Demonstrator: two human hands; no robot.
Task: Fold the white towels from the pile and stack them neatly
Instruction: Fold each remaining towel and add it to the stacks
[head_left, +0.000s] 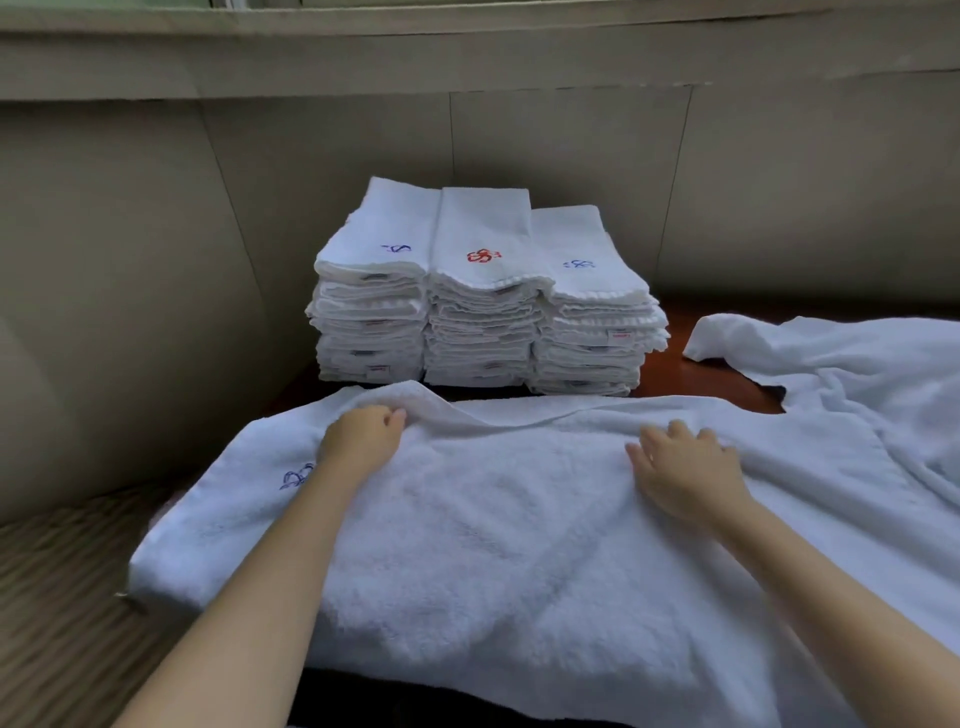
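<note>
A white towel (483, 530) with a blue embroidered mark lies spread across the table in front of me. My left hand (363, 434) grips the towel's far edge near its left end, fingers curled over a raised fold. My right hand (685, 465) lies flat on the towel near the far edge, fingers spread. Behind the towel stand three side-by-side stacks of folded white towels (483, 296), the middle one topped with a red mark, the outer two with blue marks. The pile of unfolded white towels (857, 374) spreads at the right.
A strip of the dark wooden table (722, 371) shows between the stacks and the pile. A beige padded wall (156, 260) closes off the back and left. Striped carpet (57, 597) lies lower left, beyond the table's edge.
</note>
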